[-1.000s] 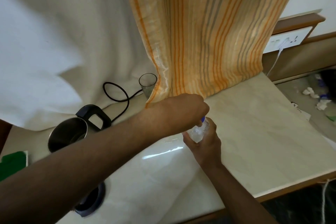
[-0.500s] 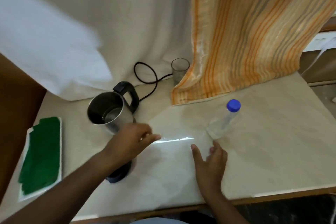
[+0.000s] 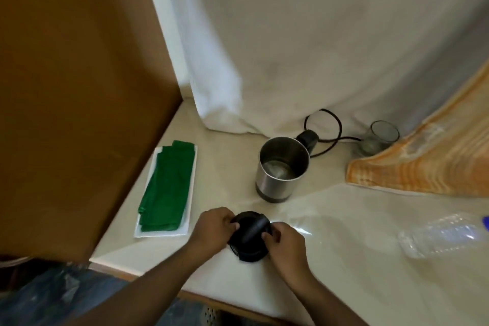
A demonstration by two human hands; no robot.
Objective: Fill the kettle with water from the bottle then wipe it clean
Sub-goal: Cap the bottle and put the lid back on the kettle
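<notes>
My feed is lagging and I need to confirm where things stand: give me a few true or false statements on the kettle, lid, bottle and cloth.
1. The kettle stands open with no lid on it. True.
2. Both hands hold the black lid. True: the left hand and right hand grip its two sides.
3. The bottle is being tipped over the kettle. False: it is on the counter, untouched, capped.
4. The green cloth is in the right hand. False: it lies folded on a white tray.
</notes>
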